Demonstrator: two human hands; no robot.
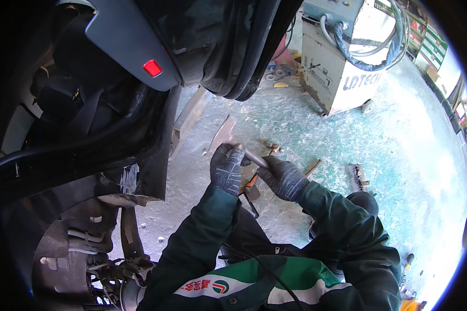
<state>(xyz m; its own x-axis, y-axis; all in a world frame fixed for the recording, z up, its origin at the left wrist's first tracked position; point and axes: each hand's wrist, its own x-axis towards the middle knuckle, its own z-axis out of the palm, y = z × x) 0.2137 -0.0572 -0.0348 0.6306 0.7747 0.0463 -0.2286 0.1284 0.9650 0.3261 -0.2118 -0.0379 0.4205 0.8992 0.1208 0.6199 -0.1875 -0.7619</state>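
Observation:
A metal hand tool with a broad flat blade (223, 136) and a round grey shaft is held in front of me, tilted, its blade toward the far left. My left hand (227, 170), in a dark grey knit glove, is closed around it near the blade. Similarly gloved, my right hand (284, 178) grips the other end of the shaft. To the left is a black car body with a scraped, whitish patch (129, 179) on its lower panel, ahead of the wheel arch. The tool is apart from the car.
An open car door (213, 46) with a red reflector hangs overhead. A metal beam (189, 120) lies beneath it. On the floor are an orange-handled tool (252, 181), a black comb-like piece (248, 205) and a brush-like block (357, 177). A white machine cabinet (334, 70) with hoses stands far right.

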